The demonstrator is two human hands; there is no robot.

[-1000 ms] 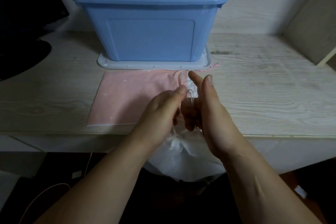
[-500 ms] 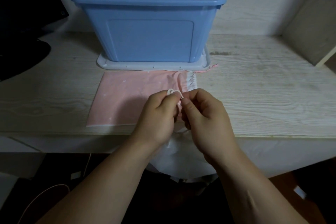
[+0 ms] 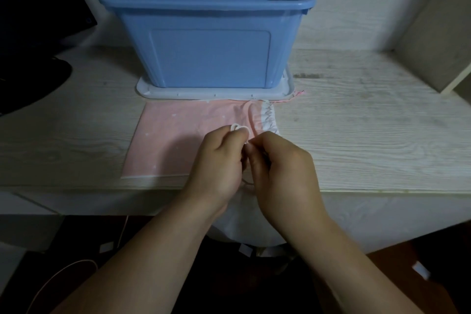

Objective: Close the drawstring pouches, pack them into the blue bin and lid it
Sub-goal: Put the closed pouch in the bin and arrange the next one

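The white pouch (image 3: 244, 222) hangs off the desk's near edge between the two wrists, its top gathered up behind the hands. Its white cord (image 3: 238, 127) shows as a small loop above the left fingertips, and a strand shows in the gap between the hands. The left hand (image 3: 219, 160) pinches that loop with curled fingers. The right hand (image 3: 283, 163), at 3 o'clock from the left and touching it at the fingertips, is also curled tight and pinches the cord.

A pink pouch (image 3: 178, 140) lies flat on the desk (image 3: 356, 135) at 11 o'clock from the hands, partly under them. Its puckered white mouth points to 3 o'clock.

At 12 o'clock from the hands stands the blue bin (image 3: 209, 56), open-topped. It sits on its pale lid (image 3: 178, 92), whose near rim touches the pink pouch's far edge.

A dark monitor (image 3: 38, 20) is at 10 o'clock. A beige board (image 3: 438, 41) leans at 2 o'clock. A thin cable (image 3: 63, 270) curves on the floor at 8 o'clock.
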